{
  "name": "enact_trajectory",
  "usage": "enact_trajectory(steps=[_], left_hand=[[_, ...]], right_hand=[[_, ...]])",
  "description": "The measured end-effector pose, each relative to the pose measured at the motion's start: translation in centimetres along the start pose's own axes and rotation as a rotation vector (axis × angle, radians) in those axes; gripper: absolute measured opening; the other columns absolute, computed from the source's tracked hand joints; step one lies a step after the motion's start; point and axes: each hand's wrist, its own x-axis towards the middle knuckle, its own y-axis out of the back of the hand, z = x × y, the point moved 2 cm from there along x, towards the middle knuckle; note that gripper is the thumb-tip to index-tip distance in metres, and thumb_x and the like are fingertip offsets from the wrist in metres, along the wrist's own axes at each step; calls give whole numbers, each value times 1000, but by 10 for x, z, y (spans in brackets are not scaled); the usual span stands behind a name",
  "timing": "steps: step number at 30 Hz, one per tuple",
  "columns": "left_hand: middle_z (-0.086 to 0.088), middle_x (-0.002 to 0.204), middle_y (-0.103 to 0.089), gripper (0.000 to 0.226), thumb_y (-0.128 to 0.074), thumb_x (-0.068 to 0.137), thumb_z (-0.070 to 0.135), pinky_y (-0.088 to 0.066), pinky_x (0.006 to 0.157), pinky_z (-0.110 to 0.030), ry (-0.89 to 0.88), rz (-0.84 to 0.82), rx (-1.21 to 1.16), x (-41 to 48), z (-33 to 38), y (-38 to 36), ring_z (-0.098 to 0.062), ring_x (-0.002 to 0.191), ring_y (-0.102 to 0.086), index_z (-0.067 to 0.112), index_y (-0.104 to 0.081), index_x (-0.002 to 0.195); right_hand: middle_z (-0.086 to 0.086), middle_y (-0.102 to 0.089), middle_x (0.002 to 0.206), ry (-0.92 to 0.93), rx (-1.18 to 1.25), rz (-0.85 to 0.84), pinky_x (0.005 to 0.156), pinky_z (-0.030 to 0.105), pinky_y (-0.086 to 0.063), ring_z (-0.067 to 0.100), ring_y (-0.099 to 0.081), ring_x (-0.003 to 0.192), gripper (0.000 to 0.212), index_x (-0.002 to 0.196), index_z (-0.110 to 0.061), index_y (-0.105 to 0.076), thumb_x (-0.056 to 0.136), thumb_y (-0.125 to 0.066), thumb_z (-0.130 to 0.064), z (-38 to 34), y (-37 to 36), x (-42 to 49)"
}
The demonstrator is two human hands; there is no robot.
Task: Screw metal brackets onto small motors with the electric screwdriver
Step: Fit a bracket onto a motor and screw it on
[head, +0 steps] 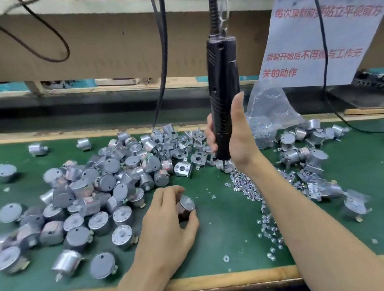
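Left hand: fingers and thumb curled round one small motor, pinching it at its sides. The motor is low over the green mat, near the middle of the bench. Whether it touches the mat cannot be told. Its round metal face tilts up and to the right.

Right hand: raised, wrapped round the lower grip of the electric screwdriver. Fingertips show on the left side of the body and the thumb lies straight up along the right side. The screwdriver is black and upright, hung from above by a chain, with a cable at its top. Its lower end is over the near edge of the bracket heap. The bit is blurred and not resolvable.

Loose motors: a pile left of the left hand, spread over the left half of the mat and lying every which way.

Metal brackets: heaped at the back, between the motor pile and the screwdriver.

Screws: scattered in a band from below the screwdriver toward the near bench edge, passing under the right forearm.

Clear plastic bag: just right of the right hand, with small silver parts inside.

Bracketed motors: lying right of the forearm.

Paper sheet: red characters, hanging at upper right.
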Motion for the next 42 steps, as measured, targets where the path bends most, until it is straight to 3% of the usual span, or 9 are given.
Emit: enact_trajectory(steps=[4, 13, 16, 20, 23, 25, 30, 35, 42], left_hand=[[11, 93, -50, 32, -83, 74, 36, -49, 73, -27, 3, 0, -9, 0, -3, -2, -5, 77, -54, 25, -66, 99], [13, 60, -50, 51, -65, 69, 73, -45, 69, -40, 69, -110, 142, 4, 6, -7, -16, 70, -57, 29, -48, 88], [8, 83, -58, 63, -49, 76, 81, -41, 71, -39, -28, -95, 346, 4, 19, -7, -24, 83, -58, 24, -58, 102], [-12, 121, -58, 68, -39, 87, 65, -44, 81, -45, -326, -100, 377, 2, 59, -20, -34, 110, -54, 10, -64, 119], [-17, 143, -47, 63, -32, 95, 49, -42, 103, -45, -470, -357, 365, 6, 96, -47, -36, 136, -40, 6, -52, 135], [-20, 160, -18, 63, -27, 101, 42, -22, 118, -45, -473, -547, 386, 12, 110, -69, -35, 150, -10, 5, -26, 152], [-15, 163, 14, 79, -20, 101, 58, -3, 121, -54, -358, -724, 545, 30, 108, -92, -34, 150, 16, 10, 7, 156], [-22, 160, 19, 102, -12, 91, 76, -7, 120, -54, -126, -731, 661, 26, 93, -80, -38, 149, 13, -1, 13, 153], [-24, 158, 24, 94, -13, 95, 69, 6, 119, -57, -131, -753, 645, 16, 103, -73, -41, 147, 19, 0, 15, 152]], right_hand=[[1, -47, 55, -58, 114, -64, 46, 24, -37, 15, -39, 42, 85, 67, -18, -53, 53, -47, -102, 6, 14, 0], [2, -44, 54, -74, 102, -114, 43, 23, -37, 15, -38, 40, 86, 64, -17, -53, 54, -46, -102, 8, 13, -9], [1, -45, 53, -72, 97, -90, 43, 23, -38, 15, -38, 41, 86, 65, -17, -54, 54, -44, -102, 6, 18, -9], [2, -46, 54, -31, 48, -1, 45, 24, -36, 17, -39, 41, 87, 65, -18, -53, 53, -40, -103, 0, 28, -6], [2, -47, 54, -3, -7, 66, 45, 25, -36, 16, -40, 41, 84, 64, -18, -51, 58, -33, -100, -4, 34, -5], [3, -47, 54, 6, -24, 93, 46, 26, -37, 17, -40, 42, 84, 64, -15, -50, 61, -31, -97, -5, 38, -6], [3, -47, 54, 9, -14, 81, 46, 26, -37, 17, -40, 42, 84, 62, -18, -51, 56, -34, -101, -4, 41, -6], [2, -47, 52, 9, 12, 57, 43, 25, -36, 16, -40, 40, 88, 63, -17, -52, 53, -39, -103, -2, 36, -5], [3, -47, 52, 4, 16, 35, 44, 26, -36, 17, -40, 40, 94, 66, -13, -51, 51, -40, -105, 0, 27, -8]])
